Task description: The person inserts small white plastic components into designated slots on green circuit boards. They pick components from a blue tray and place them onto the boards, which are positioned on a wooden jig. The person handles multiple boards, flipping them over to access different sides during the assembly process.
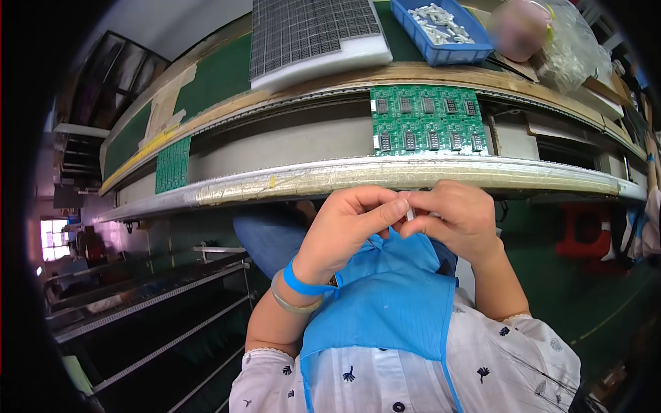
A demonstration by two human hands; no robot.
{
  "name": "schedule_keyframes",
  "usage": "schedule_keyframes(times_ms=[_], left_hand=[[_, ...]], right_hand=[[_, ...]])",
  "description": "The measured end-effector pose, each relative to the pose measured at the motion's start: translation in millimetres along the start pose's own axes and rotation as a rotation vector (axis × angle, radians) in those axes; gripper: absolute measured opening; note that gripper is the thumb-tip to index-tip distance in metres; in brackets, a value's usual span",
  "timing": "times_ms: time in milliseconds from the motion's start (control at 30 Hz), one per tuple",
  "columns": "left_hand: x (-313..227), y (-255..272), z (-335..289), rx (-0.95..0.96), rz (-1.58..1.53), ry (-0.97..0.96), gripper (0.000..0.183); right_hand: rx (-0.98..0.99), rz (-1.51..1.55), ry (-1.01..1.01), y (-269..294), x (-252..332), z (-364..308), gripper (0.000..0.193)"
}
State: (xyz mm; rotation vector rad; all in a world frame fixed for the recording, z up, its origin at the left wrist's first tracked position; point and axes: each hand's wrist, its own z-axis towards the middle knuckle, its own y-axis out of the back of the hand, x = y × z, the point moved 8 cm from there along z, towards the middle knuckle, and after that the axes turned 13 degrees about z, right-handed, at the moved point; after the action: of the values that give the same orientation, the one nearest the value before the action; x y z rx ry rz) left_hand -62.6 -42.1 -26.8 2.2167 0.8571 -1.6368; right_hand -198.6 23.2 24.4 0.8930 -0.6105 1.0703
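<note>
My left hand (354, 226) and my right hand (460, 217) meet in front of the rail's near edge, above my blue apron. Thumbs and fingertips of both are pinched together around a small white part (411, 214). Most of that part is covered by the fingers, so its exact kind does not show. Just beyond my hands, a green circuit board panel (428, 131) with several small digit displays lies across the conveyor rails.
A second green board (173, 164) lies farther left on the rails. Behind them sit a white foam slab (330, 63) covered with dark display modules and a blue bin (451, 55) of small white parts. Clear plastic bags (575, 58) lie at far right, near a blurred round shape.
</note>
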Motion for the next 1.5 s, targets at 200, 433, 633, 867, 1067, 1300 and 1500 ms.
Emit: schedule_keyframes(times_ms=[200,433,633,867,1067,1300,1500], left_hand=[[5.3,-6.7,18.6,0.126,0.011,0.12,0.024],[-19.4,17.6,12.8,0.031,-0.091,0.015,0.022],[-163.9,100.4,-23.7,-0.186,0.143,-0.544,0.028],[-187.9,105.7,10.3,-0.255,0.178,-0.425,0.044],[-90.9,71.2,93.0,-0.218,0.291,-0.18,0.033],[-84.9,63.4,139.5,-0.243,1.008,-0.423,0.029],[-71.6,66.1,151.6,-0.286,1.142,-0.352,0.029]], right_hand=[[-0.091,0.072,-0.105,4.1,-8.3,-10.7,0.038],[-0.171,0.299,-0.249,16.1,-37.2,-4.2,0.045],[-0.275,0.236,-0.287,75.6,-75.3,18.4,0.031],[-0.611,0.332,-0.245,136.8,-118.9,12.7,0.031],[-0.755,0.326,-0.23,141.2,-126.1,0.9,0.03],[-0.763,0.227,-0.247,144.4,-123.3,-8.6,0.03],[-0.729,0.152,-0.25,142.7,-119.7,-11.0,0.033]])
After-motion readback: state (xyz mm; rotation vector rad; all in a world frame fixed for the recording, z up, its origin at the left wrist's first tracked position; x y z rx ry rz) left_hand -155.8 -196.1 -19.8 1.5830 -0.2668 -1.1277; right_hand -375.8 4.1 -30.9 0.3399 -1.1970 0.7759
